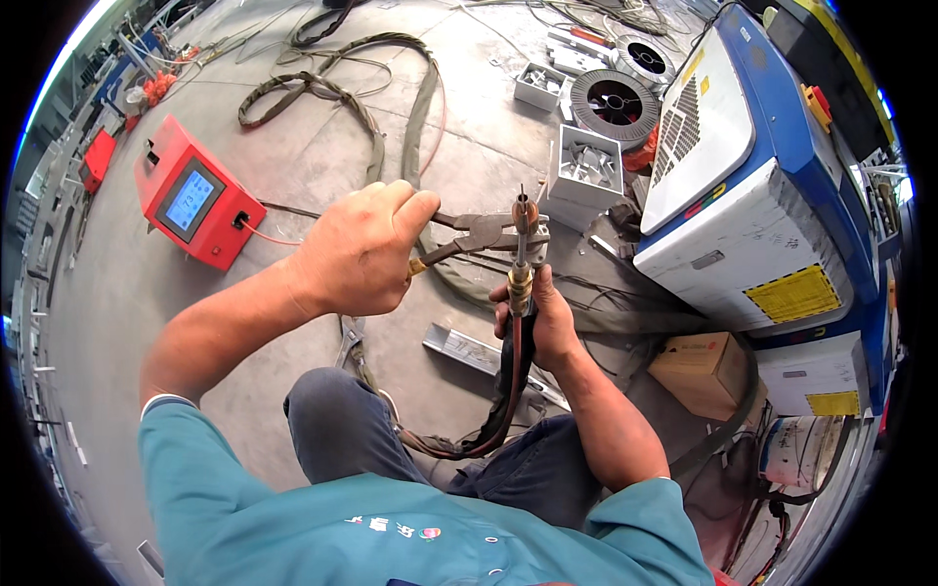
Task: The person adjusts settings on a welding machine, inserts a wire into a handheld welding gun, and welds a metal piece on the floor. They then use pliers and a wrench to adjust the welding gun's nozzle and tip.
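My left hand [362,249] grips the handles of a pair of pliers [479,234], whose jaws close on the copper tip of a welding torch [523,244]. My right hand [542,317] holds the torch upright by its brass neck and black handle, just below the pliers. The torch's black and red cable [498,410] loops down over my lap. I am squatting on a concrete floor, with my knees in dark trousers below the hands.
A red box with a blue screen [191,205] sits on the floor at the left. A blue and white machine [743,186] stands at the right, with wire spools [616,103], grey bins of metal parts [586,171], a cardboard box [708,371] and a hose [391,107] around.
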Demonstrator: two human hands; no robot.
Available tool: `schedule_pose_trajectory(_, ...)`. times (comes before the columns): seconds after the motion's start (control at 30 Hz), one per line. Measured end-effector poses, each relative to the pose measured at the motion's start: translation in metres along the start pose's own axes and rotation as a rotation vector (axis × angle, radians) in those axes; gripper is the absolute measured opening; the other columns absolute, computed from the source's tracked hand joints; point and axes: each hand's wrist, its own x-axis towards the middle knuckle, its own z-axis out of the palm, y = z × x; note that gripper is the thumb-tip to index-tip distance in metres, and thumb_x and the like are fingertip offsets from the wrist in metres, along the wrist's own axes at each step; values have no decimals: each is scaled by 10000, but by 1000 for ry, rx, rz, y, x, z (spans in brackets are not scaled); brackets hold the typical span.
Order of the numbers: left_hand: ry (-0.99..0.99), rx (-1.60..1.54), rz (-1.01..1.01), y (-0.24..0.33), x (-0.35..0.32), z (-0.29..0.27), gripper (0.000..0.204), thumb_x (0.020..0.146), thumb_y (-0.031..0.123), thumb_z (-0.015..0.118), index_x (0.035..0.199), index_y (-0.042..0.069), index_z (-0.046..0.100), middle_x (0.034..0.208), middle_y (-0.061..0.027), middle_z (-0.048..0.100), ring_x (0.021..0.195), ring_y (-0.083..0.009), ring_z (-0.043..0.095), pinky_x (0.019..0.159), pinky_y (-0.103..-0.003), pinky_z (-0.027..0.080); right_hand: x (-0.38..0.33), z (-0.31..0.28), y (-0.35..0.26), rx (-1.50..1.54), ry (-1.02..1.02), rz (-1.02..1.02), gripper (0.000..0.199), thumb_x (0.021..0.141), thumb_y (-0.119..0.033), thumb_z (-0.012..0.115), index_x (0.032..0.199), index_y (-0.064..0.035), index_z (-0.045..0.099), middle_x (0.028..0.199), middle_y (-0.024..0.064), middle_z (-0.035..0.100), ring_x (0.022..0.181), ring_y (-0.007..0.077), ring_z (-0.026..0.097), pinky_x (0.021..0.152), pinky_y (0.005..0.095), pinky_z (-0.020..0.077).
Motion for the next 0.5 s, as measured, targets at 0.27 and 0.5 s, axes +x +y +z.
schedule_pose_trajectory(0.27,-64,-22,-9,-2,0,-11,498,648,-9,642,1134,-18,534,917,-178,560,858,-391,595,750,-474,504,-3,6,0,16,-20,34,927,898,-856,412,1047,31,637,760,99,625,685,239,627,664,363,526)
schedule_pose_trajectory(0.5,-110,-44,-26,-6,-6,-15,589,628,-38,667,1200,-40,525,951,-193,569,870,-401,582,758,-472,490,-6,15,-2,-14,10,55,954,879,-880,398,1032,31,638,739,96,621,667,243,634,641,359,526)
